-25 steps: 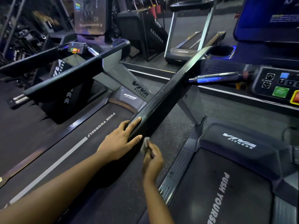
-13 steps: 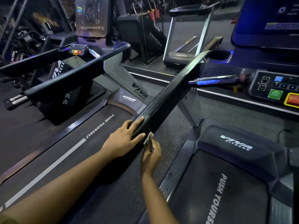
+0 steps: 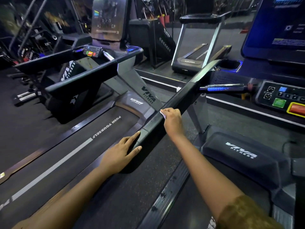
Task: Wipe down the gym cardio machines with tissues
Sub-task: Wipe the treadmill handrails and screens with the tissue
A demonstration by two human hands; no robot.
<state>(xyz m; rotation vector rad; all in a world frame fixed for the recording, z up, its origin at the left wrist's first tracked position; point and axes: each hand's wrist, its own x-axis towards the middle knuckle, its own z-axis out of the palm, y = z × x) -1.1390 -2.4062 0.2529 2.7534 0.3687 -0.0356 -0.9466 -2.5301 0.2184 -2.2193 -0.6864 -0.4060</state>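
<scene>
A long black treadmill handrail (image 3: pixel 184 98) runs diagonally from the lower middle up to the console at the right. My left hand (image 3: pixel 122 154) rests flat against the rail's near end, fingers spread. Farther up, my right hand (image 3: pixel 171 119) lies on top of the rail, fingers closed over a white tissue (image 3: pixel 162 114). Only a small corner of the tissue shows under the fingers.
The right treadmill has a control panel (image 3: pixel 280 98) with green and red buttons and a lit screen (image 3: pixel 279 23). A grey deck cover (image 3: pixel 241 154) lies below. The left treadmill's belt (image 3: pixel 66 156) and handrail (image 3: pixel 85 76) sit to the left. More machines stand behind.
My right hand rose from beside the rail's near end onto its top, farther up, with the tissue. My left hand stayed at the rail's end.
</scene>
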